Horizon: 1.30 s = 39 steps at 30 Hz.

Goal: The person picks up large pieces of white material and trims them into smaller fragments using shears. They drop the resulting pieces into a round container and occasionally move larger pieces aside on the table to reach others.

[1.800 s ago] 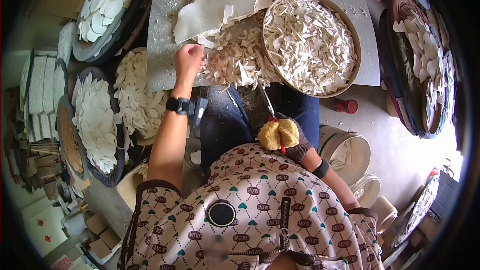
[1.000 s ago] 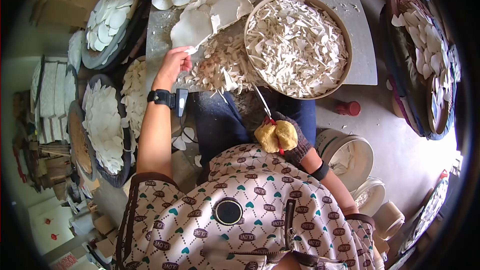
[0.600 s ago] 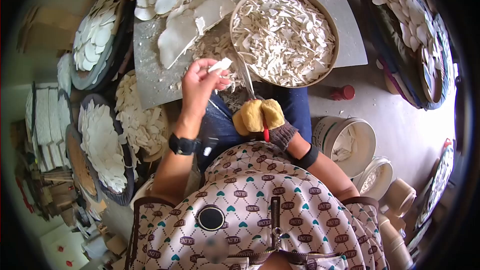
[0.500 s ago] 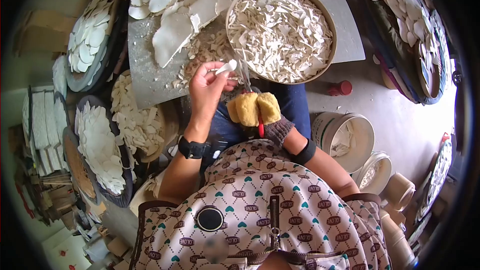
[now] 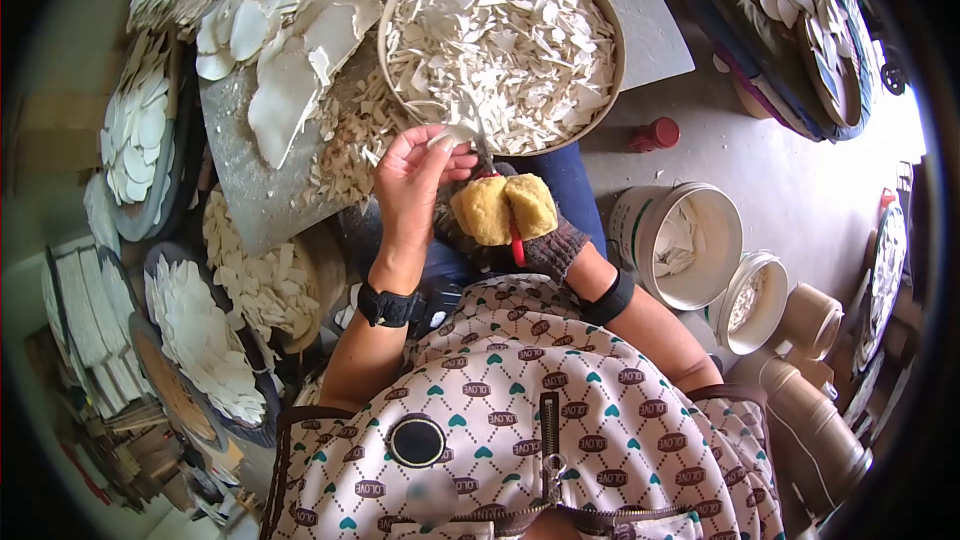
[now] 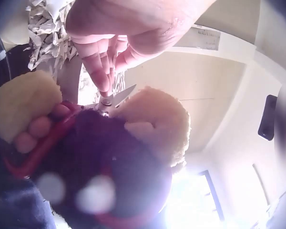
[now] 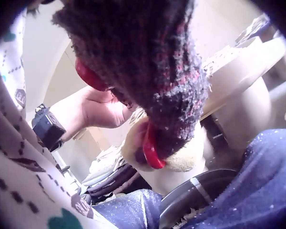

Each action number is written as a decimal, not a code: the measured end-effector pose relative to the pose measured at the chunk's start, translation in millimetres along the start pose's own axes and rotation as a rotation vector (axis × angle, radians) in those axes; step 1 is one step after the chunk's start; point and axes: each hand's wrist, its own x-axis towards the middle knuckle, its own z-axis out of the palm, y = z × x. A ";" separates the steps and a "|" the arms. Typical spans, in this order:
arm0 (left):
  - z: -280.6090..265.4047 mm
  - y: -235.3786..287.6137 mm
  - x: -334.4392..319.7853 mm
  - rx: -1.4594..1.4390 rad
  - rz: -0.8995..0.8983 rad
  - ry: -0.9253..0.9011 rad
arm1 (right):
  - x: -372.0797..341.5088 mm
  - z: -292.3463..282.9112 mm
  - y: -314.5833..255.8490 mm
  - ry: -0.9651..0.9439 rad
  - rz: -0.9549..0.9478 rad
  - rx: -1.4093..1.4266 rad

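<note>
In the head view, my bare left hand pinches a small white flake between thumb and fingers. Close beside it, my right hand in a dark knit glove grips red-handled scissors. Yellow foam padding covers much of the fingers and handles. The flake overlaps the scissor blades at the near rim of a round tray, heaped with white shards. From the left wrist, the scissor blades show parted right beneath the left fingertips. The right wrist view shows the knit glove over a red handle loop.
The grey table carries a large white sheet and loose scraps. Baskets of white flakes line the left. White buckets and a red jar stand on the floor at right.
My left hand has come off the table scraps with a white flake and moved right, to the scissors. The right hand has risen with the scissors toward it. The head view has shifted rightward.
</note>
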 end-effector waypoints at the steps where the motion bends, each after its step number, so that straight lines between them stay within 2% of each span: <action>1: 2.2 1.0 0.5 0.008 -0.010 -0.014 | 0.7 -2.5 0.4 -0.012 0.032 0.240; 3: 3.8 1.4 3.5 0.027 -0.028 -0.038 | 2.8 -4.3 -0.3 -0.041 0.093 0.722; 6: 0.4 -3.2 15.0 0.050 -0.022 -0.026 | -2.8 -0.7 -12.5 -0.018 -0.090 -0.406; 9: 4.3 -7.8 23.7 -0.011 0.078 0.079 | -3.3 -6.0 -3.1 -0.009 -0.148 -0.734; 11: 2.0 -7.4 29.4 0.018 0.044 0.065 | -4.4 -9.9 3.7 0.025 -0.109 -0.852; 12: 0.5 -7.4 32.3 0.035 0.032 0.049 | -5.3 -9.2 1.1 0.021 -0.157 -0.900; 17: 3.3 -1.7 43.3 0.098 -0.026 -0.027 | -6.5 -13.1 8.5 0.133 -0.092 -0.588; 19: 4.9 1.9 45.9 0.138 -0.041 -0.052 | -8.9 -9.6 0.1 0.134 -0.099 -0.683; 22: 3.1 4.5 48.1 0.150 -0.061 -0.071 | -8.7 -6.0 -6.5 0.148 -0.048 -0.650; 25: -9.1 5.7 42.5 0.156 -0.026 -0.069 | -9.7 2.1 -12.0 0.127 -0.074 -0.884; 26: -17.1 11.8 36.1 0.167 -0.026 -0.046 | -7.3 -1.1 -5.7 0.082 -0.071 -0.824; 28: -49.7 23.8 19.6 0.196 0.000 0.033 | -1.2 2.7 -5.4 -0.035 -0.122 -0.877; 31: -140.6 44.8 -8.0 0.247 0.037 0.280 | 2.8 -8.6 17.1 0.035 -0.007 -0.647; 33: -222.0 63.4 -33.4 0.337 0.071 0.505 | 4.2 -12.7 25.4 0.017 0.090 -0.355; 34: -268.2 71.3 -44.5 0.496 0.147 0.611 | 5.6 -12.4 31.0 0.021 0.114 -0.189; 35: -343.3 66.9 -54.0 0.928 0.311 0.664 | 3.0 3.5 19.3 0.086 0.275 0.316; 36: -349.4 83.0 -66.1 1.324 0.284 0.811 | 4.1 -2.6 25.5 0.092 0.315 0.412; 37: -348.9 95.5 -71.3 1.534 0.292 0.956 | 5.8 2.1 25.6 0.066 0.336 0.451; 39: -330.5 107.0 -53.2 1.397 0.412 0.832 | 6.2 10.5 26.9 0.032 0.366 0.530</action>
